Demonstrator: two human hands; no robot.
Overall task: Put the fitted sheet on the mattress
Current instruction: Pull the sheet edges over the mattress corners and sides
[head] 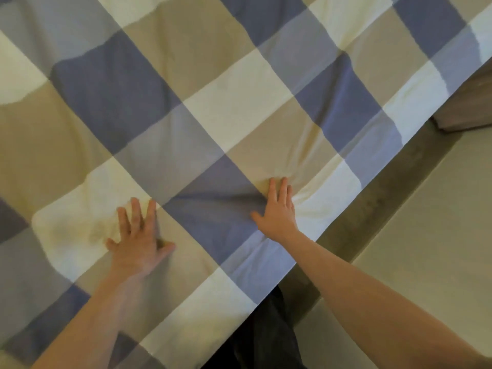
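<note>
Both of your forearms reach out from the lower edge of the view, bare, over the bed. Nearest you, between your arms, a strip of dark clothing shows at the mattress edge, and a brownish bed frame runs diagonally along that edge up toward the right, with pale floor beyond it.

Your left hand lies palm down on the fitted sheet, its fingers spread wide and flat over a cream square, holding nothing; the cloth is slightly rumpled around it. Your right hand rests a little farther out and close to the edge of the bed, also palm down, fingers straight and close together with the thumb splayed, gripping nothing. Creases fan out from its fingertips into the fabric.

Past your hands, the sheet, checked in blue, tan, grey and cream, covers the whole mattress top visible in the view, lying mostly smooth with soft folds toward the far side. At the upper right a brown piece of furniture stands just beside the bed.
</note>
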